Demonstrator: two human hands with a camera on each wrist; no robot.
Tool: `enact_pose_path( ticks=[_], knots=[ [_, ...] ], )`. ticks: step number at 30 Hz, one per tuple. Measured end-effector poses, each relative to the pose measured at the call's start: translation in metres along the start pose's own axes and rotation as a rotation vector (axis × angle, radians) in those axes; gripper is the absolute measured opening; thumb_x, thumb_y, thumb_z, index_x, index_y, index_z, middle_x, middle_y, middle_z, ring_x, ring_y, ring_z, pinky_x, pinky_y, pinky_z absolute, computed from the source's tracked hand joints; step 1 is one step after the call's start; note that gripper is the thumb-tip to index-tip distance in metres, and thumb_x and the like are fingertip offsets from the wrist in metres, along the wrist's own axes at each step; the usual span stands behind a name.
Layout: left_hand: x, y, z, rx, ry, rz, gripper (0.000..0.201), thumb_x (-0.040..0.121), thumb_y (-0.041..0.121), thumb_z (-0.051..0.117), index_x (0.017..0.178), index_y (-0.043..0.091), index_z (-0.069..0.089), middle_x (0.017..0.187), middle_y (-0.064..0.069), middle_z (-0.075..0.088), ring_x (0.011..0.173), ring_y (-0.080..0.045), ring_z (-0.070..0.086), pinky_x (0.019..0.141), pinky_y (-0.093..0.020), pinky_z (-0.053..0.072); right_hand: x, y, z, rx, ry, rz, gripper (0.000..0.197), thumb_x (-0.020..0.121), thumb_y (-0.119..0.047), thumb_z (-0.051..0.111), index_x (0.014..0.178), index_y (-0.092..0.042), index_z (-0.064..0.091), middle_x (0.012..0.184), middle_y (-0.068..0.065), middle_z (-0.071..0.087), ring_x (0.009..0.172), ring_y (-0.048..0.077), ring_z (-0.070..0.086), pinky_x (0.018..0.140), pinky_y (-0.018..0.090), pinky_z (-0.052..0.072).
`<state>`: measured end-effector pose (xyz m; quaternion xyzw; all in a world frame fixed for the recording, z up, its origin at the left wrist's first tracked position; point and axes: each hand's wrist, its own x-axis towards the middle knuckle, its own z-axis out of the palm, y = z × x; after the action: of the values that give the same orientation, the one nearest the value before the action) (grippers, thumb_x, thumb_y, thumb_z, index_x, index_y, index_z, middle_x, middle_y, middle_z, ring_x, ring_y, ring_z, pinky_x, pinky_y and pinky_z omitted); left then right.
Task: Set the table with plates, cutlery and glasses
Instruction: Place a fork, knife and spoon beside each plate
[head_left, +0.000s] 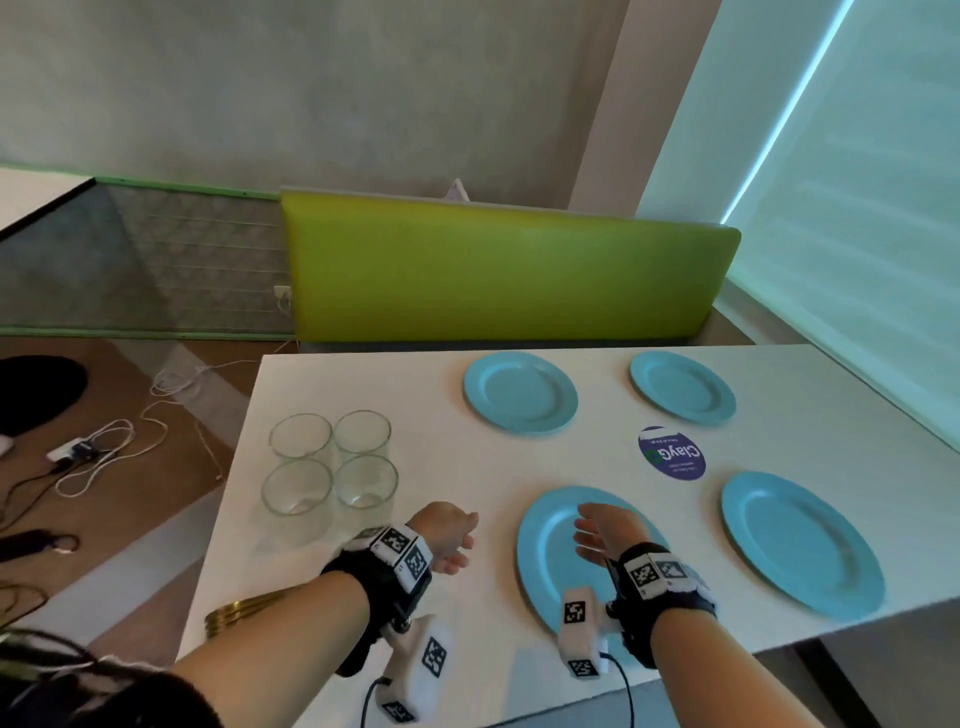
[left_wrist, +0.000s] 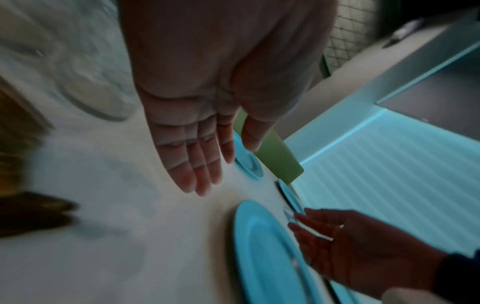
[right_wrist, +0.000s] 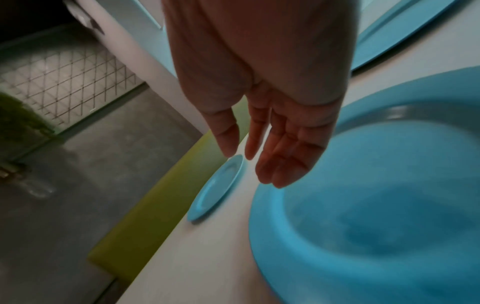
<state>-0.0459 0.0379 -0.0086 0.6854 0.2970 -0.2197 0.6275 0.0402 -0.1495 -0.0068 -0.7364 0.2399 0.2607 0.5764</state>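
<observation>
Several blue plates lie on the white table (head_left: 426, 467): two at the far side (head_left: 519, 392) (head_left: 682, 387), one near right (head_left: 800, 540) and one near middle (head_left: 550, 551). My right hand (head_left: 597, 535) hovers above the near middle plate (right_wrist: 376, 216) with straight fingers (right_wrist: 280, 156), holding nothing. My left hand (head_left: 449, 538) floats over bare table to the left of that plate (left_wrist: 262, 251), fingers (left_wrist: 197, 164) relaxed and empty. Several clear glasses (head_left: 330, 462) stand in a cluster at the table's left. No cutlery shows.
A round purple sticker (head_left: 671, 453) lies between the plates. A green bench back (head_left: 498, 270) runs behind the table. Cables and a charger (head_left: 78, 452) lie on the floor at left. A gold ring-shaped base (head_left: 234, 613) sits below the table's left edge.
</observation>
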Motion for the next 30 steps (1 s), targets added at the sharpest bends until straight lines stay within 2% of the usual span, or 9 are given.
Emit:
enact_pose_path(
  ticks=[3,6,8,9,10,12,16,21,30],
  knots=[
    [-0.022,-0.033,-0.015,0.235,0.055,0.01,0.025,0.099,0.026,0.041,0.078,0.015,0.043,0.075,-0.003,0.047,0.061,-0.019,0.046,0.058,-0.022,0.039,-0.026,0.023,0.021,-0.067,-0.022,0.017,0.004,0.095,-0.009,0.05,0.096,-0.005,0.052,0.075,0.007,0.051,0.063,0.019,0.049,0.057,0.029,0.043],
    [-0.034,-0.06,-0.037,0.667,0.173,0.064,0.032,0.095,0.03,0.045,0.064,0.02,0.041,0.071,-0.001,0.049,0.071,-0.02,0.049,0.073,-0.022,0.037,-0.046,0.036,0.036,-0.101,-0.049,0.016,0.003,0.094,-0.006,0.05,0.092,-0.005,0.052,0.073,0.008,0.051,0.06,0.019,0.049,0.055,0.029,0.042],
    [-0.039,-0.074,-0.054,0.801,0.179,0.042,0.023,0.09,0.031,0.05,0.077,0.013,0.057,0.091,-0.007,0.066,0.091,-0.025,0.06,0.083,-0.026,0.046,-0.057,0.04,0.045,-0.138,-0.059,0.018,0.015,0.094,-0.003,0.048,0.08,-0.007,0.05,0.068,0.007,0.048,0.056,0.018,0.045,0.052,0.027,0.037],
    [-0.04,-0.08,-0.061,0.85,0.207,0.036,0.026,0.088,0.031,0.052,0.096,0.008,0.061,0.109,-0.011,0.065,0.105,-0.028,0.06,0.091,-0.03,0.047,-0.06,0.041,0.049,-0.148,-0.062,0.016,0.021,0.093,-0.002,0.047,0.074,-0.008,0.048,0.066,0.006,0.046,0.054,0.018,0.043,0.051,0.025,0.034],
    [-0.041,-0.087,-0.068,0.884,0.249,0.023,0.035,0.088,0.031,0.054,0.112,0.007,0.057,0.122,-0.012,0.059,0.116,-0.029,0.055,0.098,-0.033,0.045,-0.063,0.042,0.053,-0.158,-0.061,0.015,0.024,0.093,-0.001,0.046,0.07,-0.009,0.047,0.065,0.006,0.045,0.053,0.018,0.043,0.05,0.025,0.033],
    [-0.045,-0.098,-0.083,0.951,0.337,0.02,0.048,0.087,0.033,0.058,0.126,0.008,0.045,0.131,-0.012,0.047,0.126,-0.029,0.043,0.104,-0.034,0.039,-0.067,0.044,0.061,-0.179,-0.061,0.01,0.024,0.093,-0.003,0.048,0.069,-0.008,0.048,0.068,0.006,0.048,0.054,0.018,0.045,0.049,0.027,0.036],
    [-0.043,-0.113,-0.105,1.0,0.408,0.011,0.063,0.082,0.033,0.066,0.133,0.011,0.035,0.137,-0.01,0.036,0.132,-0.028,0.031,0.106,-0.036,0.037,-0.073,0.047,0.074,-0.226,-0.074,-0.006,0.019,0.094,-0.007,0.049,0.075,-0.007,0.05,0.072,0.006,0.052,0.058,0.017,0.048,0.051,0.027,0.04],
    [-0.037,-0.121,-0.117,1.053,0.337,0.027,0.078,0.081,0.038,0.069,0.142,0.012,0.028,0.145,-0.008,0.035,0.137,-0.027,0.03,0.112,-0.037,0.031,-0.078,0.052,0.082,-0.269,-0.096,-0.007,0.015,0.092,-0.008,0.05,0.078,-0.008,0.052,0.074,0.005,0.054,0.058,0.017,0.051,0.053,0.027,0.042],
    [-0.024,-0.128,-0.123,1.108,0.277,0.042,0.069,0.088,0.033,0.062,0.146,0.012,0.029,0.145,-0.009,0.035,0.137,-0.026,0.035,0.113,-0.036,0.033,-0.081,0.06,0.083,-0.303,-0.095,-0.026,0.005,0.093,-0.008,0.05,0.093,-0.006,0.054,0.076,0.005,0.055,0.058,0.016,0.051,0.053,0.027,0.043]
  ],
)
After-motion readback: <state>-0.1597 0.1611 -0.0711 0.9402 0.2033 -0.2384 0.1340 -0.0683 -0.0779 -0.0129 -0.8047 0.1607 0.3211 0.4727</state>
